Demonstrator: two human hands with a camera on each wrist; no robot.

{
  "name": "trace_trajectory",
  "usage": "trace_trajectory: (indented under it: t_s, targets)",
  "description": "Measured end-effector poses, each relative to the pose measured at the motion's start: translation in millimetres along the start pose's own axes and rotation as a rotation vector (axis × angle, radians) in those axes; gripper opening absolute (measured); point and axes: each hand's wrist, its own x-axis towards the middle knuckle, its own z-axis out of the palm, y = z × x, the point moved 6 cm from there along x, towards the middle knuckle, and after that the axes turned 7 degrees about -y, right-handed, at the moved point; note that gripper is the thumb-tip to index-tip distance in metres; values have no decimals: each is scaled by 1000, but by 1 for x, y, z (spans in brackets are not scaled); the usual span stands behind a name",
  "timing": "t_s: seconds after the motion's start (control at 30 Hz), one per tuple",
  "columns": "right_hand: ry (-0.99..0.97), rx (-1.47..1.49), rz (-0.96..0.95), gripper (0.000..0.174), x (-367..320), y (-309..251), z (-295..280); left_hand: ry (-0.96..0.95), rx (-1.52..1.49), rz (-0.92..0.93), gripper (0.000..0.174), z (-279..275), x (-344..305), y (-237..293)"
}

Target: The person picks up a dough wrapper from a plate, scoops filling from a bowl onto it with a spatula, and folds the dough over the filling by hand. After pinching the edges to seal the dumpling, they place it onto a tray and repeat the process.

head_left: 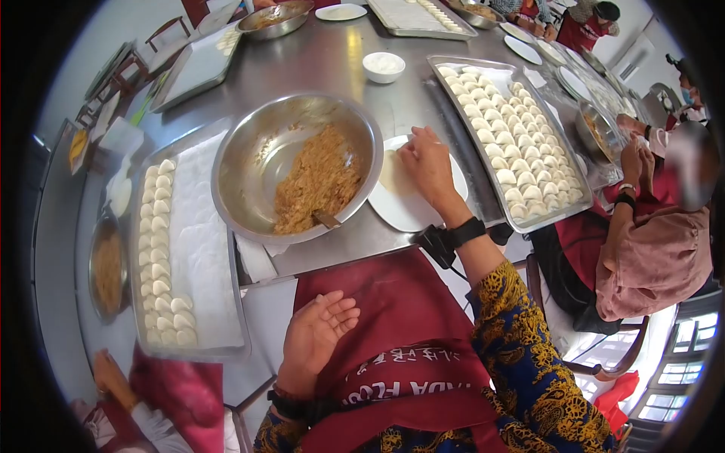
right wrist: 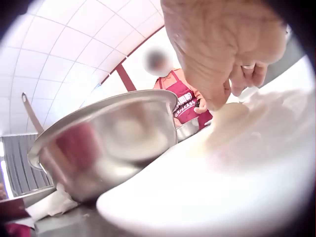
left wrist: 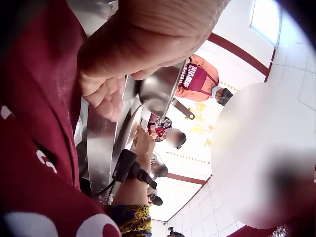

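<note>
My right hand [head_left: 424, 162] reaches over a white plate [head_left: 411, 215] to the right of the bowl. Its curled fingertips [right wrist: 232, 86] pinch the edge of a round dough wrapper [head_left: 393, 172] lying on a small stack there; the wrist view shows the wrapper [right wrist: 229, 118] just under the thumb. My left hand [head_left: 331, 315] is held palm up over the red apron in my lap, fingers relaxed and holding nothing. A large steel bowl [head_left: 249, 162] of brown minced filling [head_left: 317, 181], with a spoon handle [head_left: 326, 220] stuck in it, stands in front of me.
Steel trays of folded dumplings lie at the left [head_left: 162, 249] and right [head_left: 513, 143]. A small white bowl [head_left: 384, 66] stands beyond the big bowl. More trays, bowls and plates fill the far table. A person in pink [head_left: 657, 249] sits at the right.
</note>
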Motion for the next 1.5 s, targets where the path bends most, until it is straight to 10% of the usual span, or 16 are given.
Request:
trace_trajectory:
  t_s: [0.63,0.83,0.97,1.1,1.33,1.5]
  targets:
    - [-278,932,495,14,-117,-79,-23,-205,-175,-125,57,77,51,-3]
    - [-493,880,300,16,-132,-114,-33,-156,-235,55,62,61,47,4]
    - [-103,545,109,28,-91,-97,-49,-252,-197,47,55,68,26,15]
    - [-219,372,-87,41,-57,-124,-40,-160,-95,191,45,54,16,26]
    - [-287,221,-398,19,-35,-154,-21,-112,-133,279,36,42,5,42]
    - [-295,506,-126,11,-13,-125,-39,-100,-173,262,34,34,6,43]
